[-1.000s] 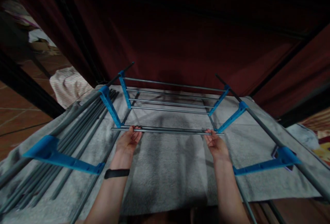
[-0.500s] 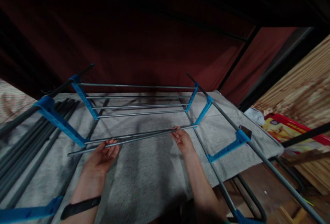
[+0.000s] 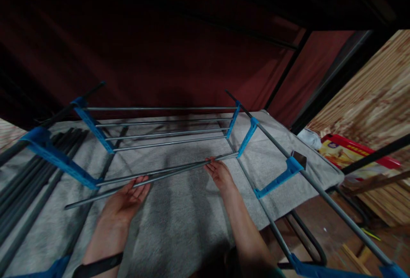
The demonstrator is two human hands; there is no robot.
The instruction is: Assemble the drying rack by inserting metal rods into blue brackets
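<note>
Across the middle of a grey cloth (image 3: 182,226), a thin grey rod (image 3: 166,176) slants, its left end nearer, projecting past the near side of a blue left bracket (image 3: 65,160), its right end at a blue right bracket (image 3: 247,138). The left hand (image 3: 123,203), palm up, has its fingers loosely curled around it; the right hand (image 3: 219,175) holds it farther right with fingertips nearly closed. Close behind it, a second rod (image 3: 123,178) runs between those brackets. Beyond are four crossbars (image 3: 179,141), then a dark red curtain (image 3: 160,68). A bundle of thicker tubes (image 3: 35,184) lies left; a dark flat object (image 3: 299,159) lies right, behind another bracket. At far right, a red-and-yellow box (image 3: 355,152) bears a dark blue logo and lettering too small to read.
</note>
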